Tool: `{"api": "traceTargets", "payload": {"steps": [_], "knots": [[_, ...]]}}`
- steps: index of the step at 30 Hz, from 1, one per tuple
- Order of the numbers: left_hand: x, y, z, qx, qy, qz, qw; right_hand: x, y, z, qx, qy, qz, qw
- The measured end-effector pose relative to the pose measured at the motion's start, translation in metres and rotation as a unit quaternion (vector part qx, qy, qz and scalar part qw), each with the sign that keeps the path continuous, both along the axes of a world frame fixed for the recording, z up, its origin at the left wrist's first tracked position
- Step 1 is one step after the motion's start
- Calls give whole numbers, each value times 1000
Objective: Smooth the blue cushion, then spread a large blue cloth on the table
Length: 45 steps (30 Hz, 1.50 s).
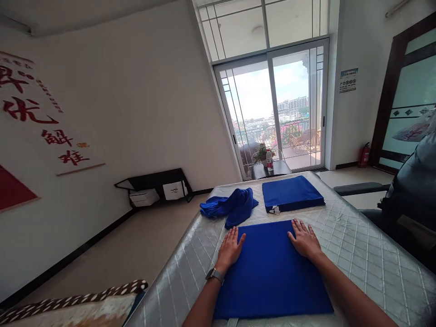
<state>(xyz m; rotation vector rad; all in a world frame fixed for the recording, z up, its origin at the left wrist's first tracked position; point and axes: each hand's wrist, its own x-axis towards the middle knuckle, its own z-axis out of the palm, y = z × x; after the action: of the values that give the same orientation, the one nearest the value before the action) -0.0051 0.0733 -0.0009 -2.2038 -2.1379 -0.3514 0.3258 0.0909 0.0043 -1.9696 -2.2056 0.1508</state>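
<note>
A blue cloth (270, 277), flat and nearly square, is spread out in front of me on a quilted silvery surface (371, 240). On its far left corner lies my left hand (230, 249), fingers stretched out and a watch on the wrist. My right hand (305, 239) rests flat at the far right corner, fingers apart. Neither hand grips anything. Just beyond the left hand is a crumpled blue cloth (233, 206). A neat stack of folded blue cloths (293, 193) with small white tags at its near edge sits past the right hand.
Behind the quilted surface, a small dark table (277, 168) holds a bottle (269, 160) and a potted plant (261, 153). A black chair (412, 190) stands close on the right. Along the left wall is a black rack (156, 179) with white boxes. Patterned fabric (102, 304) shows at lower left.
</note>
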Motion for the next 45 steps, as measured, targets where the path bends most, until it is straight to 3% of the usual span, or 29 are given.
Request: {"api": "traceTargets", "payload": {"steps": [18, 31, 40, 45], "knots": [[-11, -1, -7, 22, -23, 6, 999, -4, 3, -3, -2, -29, -5, 1000], [-11, -6, -6, 37, -3, -1, 999, -11, -5, 17, -36, -39, -13, 998], [-12, -2, -11, 35, 15, 1, 999, -12, -13, 0, -14, -29, -14, 999], [-11, -3, -8, 56, 24, 5, 998, -11, -13, 2, -15, -26, -13, 999]]}}
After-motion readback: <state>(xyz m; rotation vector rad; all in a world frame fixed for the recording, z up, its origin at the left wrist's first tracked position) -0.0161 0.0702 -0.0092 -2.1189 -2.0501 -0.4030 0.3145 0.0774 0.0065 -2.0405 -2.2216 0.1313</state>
